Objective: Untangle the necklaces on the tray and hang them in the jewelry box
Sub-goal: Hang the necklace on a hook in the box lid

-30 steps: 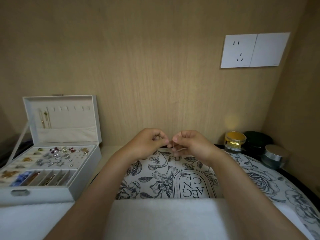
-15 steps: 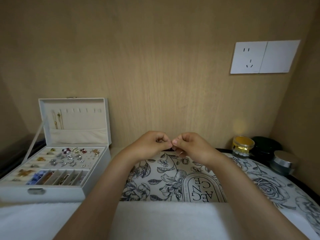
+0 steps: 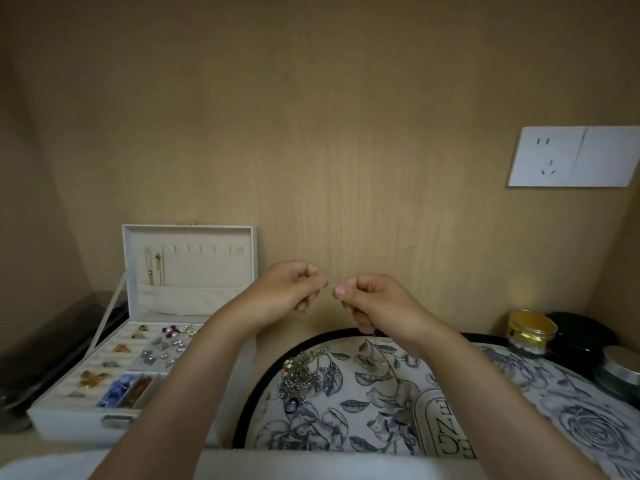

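My left hand (image 3: 294,289) and my right hand (image 3: 372,301) are raised above the floral tray (image 3: 381,410), fingertips nearly touching. Both pinch the ends of one thin necklace chain (image 3: 331,293); a faint strand hangs down from my right hand toward the tray. A tangled pile of silver necklaces (image 3: 304,374) lies on the tray's left part. The white jewelry box (image 3: 138,341) stands open at the left. Two gold necklaces (image 3: 154,266) hang from hooks at the left of its lid; the other hooks are bare.
The box's lower tray holds earrings and small trinkets (image 3: 166,342). A yellow-lidded jar (image 3: 530,332), a black lidded container (image 3: 581,336) and a silver-lidded jar (image 3: 620,370) sit at the tray's right edge. A wall socket (image 3: 571,155) is at upper right. White fabric (image 3: 311,465) lies nearest me.
Both hands have risen off the tray with the chain and drawn slightly apart. The tangled pile, hidden behind my arms before, now shows on the tray. The view has shifted left.
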Demonstrator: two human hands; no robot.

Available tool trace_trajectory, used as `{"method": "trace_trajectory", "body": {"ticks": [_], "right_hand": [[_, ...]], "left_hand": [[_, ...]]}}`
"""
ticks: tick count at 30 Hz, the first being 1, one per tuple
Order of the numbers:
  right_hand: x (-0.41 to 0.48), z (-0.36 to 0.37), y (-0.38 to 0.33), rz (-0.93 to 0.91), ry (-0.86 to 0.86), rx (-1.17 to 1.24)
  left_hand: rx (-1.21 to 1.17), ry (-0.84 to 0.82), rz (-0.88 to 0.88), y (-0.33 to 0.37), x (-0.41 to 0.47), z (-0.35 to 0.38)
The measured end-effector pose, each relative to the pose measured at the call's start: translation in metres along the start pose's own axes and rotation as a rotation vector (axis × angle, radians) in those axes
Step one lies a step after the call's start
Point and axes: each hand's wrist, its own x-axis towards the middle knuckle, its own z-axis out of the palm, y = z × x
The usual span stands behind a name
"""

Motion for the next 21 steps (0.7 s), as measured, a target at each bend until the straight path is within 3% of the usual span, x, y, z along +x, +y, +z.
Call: {"method": "trace_trajectory", "body": {"ticks": [10, 21], "right_hand": [[0.051, 0.067, -0.032, -0.094, 0.059, -0.105], [0.101, 0.157, -0.053, -0.193, 0.009, -0.077]], "left_hand": [[0.255, 0.128, 0.044, -0.022, -0.041, -0.095], [0.141, 0.373, 0.130, -0.054, -0.048, -0.165]]}}
